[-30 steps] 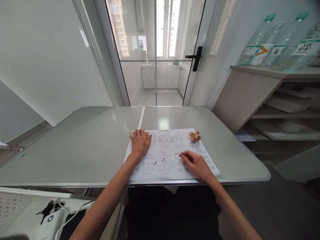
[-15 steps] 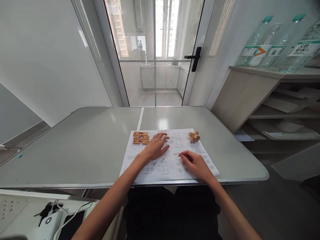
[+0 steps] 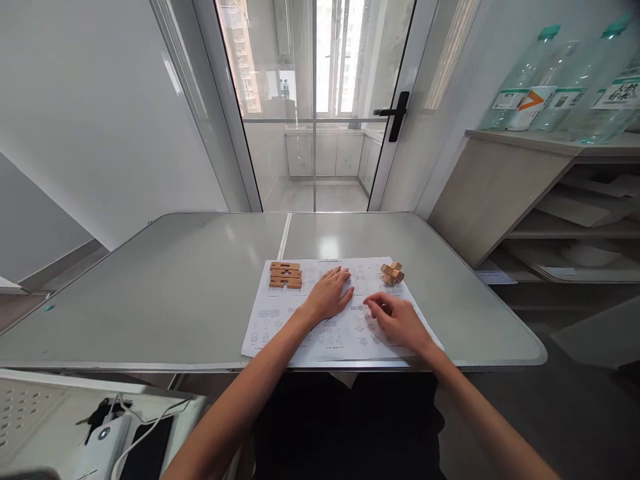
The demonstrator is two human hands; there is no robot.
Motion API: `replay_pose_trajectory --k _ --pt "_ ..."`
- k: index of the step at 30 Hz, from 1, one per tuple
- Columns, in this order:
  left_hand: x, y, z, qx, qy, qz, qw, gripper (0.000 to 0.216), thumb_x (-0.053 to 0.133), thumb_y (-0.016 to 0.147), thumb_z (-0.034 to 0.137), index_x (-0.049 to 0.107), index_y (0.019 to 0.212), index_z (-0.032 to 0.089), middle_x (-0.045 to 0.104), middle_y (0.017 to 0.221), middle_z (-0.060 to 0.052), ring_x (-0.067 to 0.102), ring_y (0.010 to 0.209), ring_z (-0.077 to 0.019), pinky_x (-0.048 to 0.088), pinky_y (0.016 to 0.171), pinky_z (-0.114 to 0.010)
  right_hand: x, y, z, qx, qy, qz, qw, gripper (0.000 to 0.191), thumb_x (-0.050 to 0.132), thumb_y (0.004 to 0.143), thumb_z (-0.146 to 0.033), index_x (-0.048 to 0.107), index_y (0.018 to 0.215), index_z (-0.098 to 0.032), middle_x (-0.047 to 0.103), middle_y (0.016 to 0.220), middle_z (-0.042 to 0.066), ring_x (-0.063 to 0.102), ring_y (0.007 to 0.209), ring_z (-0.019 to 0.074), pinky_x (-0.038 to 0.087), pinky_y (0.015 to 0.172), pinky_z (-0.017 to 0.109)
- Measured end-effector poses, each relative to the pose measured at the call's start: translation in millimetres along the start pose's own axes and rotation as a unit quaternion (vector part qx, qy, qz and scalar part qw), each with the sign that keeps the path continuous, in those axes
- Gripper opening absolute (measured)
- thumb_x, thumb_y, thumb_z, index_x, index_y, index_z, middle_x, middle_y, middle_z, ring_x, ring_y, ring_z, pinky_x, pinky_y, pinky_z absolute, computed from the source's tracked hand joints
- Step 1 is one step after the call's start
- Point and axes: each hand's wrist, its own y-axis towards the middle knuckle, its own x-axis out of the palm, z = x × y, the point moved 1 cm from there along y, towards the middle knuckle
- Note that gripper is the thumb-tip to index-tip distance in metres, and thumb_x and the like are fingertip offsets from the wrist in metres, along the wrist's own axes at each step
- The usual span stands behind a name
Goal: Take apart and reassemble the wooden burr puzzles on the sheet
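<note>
A printed instruction sheet with rows of small diagrams lies near the table's front edge. My left hand rests open on its middle, fingers stretched away from me. To the right, my right hand hovers over or touches the sheet, fingers loosely bent, with nothing seen in it. Notched wooden puzzle pieces lie in a stack of rows at the sheet's upper left, left of my left hand. An assembled wooden burr puzzle sits at the upper right corner, beyond my right hand.
The grey table extends widely to the left. At lower left, a white side surface holds a white power bank, a cable and a dark phone-like slab. Plastic bottles stand on a shelf unit at right.
My left hand has slid to the right across the sheet, away from the notched pieces. My right hand has shifted slightly and its fingers bend a little more. The whole view has shifted slightly.
</note>
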Motion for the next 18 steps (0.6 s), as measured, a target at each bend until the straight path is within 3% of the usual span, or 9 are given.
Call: replay_pose_trajectory --k 4,8,12,14,18 --pt "1.2 -0.2 -1.6 0.001 -0.005 0.0 1.0 0.036 0.046 0.102 0.036 0.053 0.133 0.018 0.057 0.153 -0.015 0.041 0.152 -0.029 0.036 0.124 -0.049 -24.7 22.3 0.3 -0.023 -0.021 0.163 0.986 0.034 0.051 0.098 -0.049 0.071 0.1 -0.021 0.069 0.076 0.003 0.058 0.061 0.0181 0.047 0.061 0.031" --pt "2.0 -0.2 -3.2 0.0 -0.007 -0.002 1.0 0.035 0.046 0.102 0.035 0.053 0.133 0.019 0.057 0.153 -0.014 0.042 0.151 -0.0287 0.037 0.124 -0.05 -39.2 46.3 13.2 -0.061 -0.05 0.298 0.951 0.031 0.052 0.096 -0.045 0.067 0.104 -0.02 0.069 0.108 0.011 0.064 0.091 0.024 0.052 0.079 0.036" --pt "1.9 -0.5 -3.0 -0.004 -0.006 -0.001 1.0 0.036 0.046 0.102 0.035 0.052 0.133 0.018 0.057 0.152 -0.015 0.043 0.151 -0.0289 0.037 0.124 -0.049 -33.9 62.9 36.8 -0.015 -0.039 0.294 0.955 0.04 0.057 0.091 -0.049 0.063 0.117 -0.019 0.06 0.133 0.016 0.058 0.117 0.0287 0.051 0.095 0.043" --pt "2.1 -0.6 -2.3 -0.006 -0.007 -0.001 1.0 0.036 0.046 0.102 0.035 0.052 0.133 0.018 0.057 0.152 -0.015 0.043 0.151 -0.0292 0.037 0.124 -0.049 -27.8 66.7 47.1 0.007 -0.029 0.273 0.962 0.043 0.055 0.093 -0.051 0.063 0.118 -0.018 0.06 0.133 0.017 0.061 0.111 0.0279 0.053 0.09 0.041" --pt "2.9 -1.1 -1.1 -0.006 -0.009 0.0 1.0 0.036 0.047 0.102 0.035 0.052 0.134 0.018 0.057 0.152 -0.015 0.042 0.151 -0.0296 0.037 0.124 -0.05 -18.2 68.1 60.1 0.04 -0.014 0.211 0.977 0.045 0.054 0.094 -0.055 0.064 0.116 -0.016 0.072 0.109 0.013 0.067 0.088 0.0239 0.054 0.08 0.038"
